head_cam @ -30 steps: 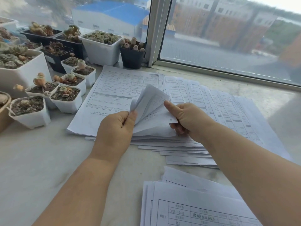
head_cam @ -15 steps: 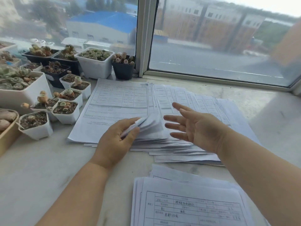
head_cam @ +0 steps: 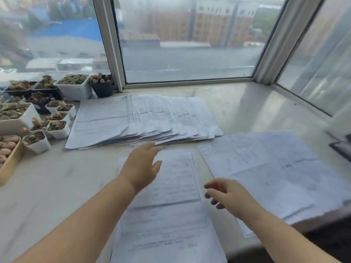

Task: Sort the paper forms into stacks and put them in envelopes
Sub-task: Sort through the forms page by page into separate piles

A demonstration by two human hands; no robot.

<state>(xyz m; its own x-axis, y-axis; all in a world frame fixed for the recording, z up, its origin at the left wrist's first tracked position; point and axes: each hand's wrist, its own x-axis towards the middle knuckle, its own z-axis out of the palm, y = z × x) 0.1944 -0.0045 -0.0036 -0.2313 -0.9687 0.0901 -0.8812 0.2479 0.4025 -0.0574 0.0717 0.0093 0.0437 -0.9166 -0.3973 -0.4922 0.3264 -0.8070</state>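
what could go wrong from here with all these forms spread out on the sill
1. The right stack hangs over the sill's front edge; a brush from the right hand may tip sheets off.
2. The fanned pile is loose, and the left hand reaching toward it could mix up its order.
3. That pile lies beside the small plant pots; soil might spill onto it.

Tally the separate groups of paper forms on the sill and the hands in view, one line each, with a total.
Groups of paper forms: 3, namely fanned stack, near stack, right spread
Hands: 2, namely left hand, right hand, both empty
Total: 5
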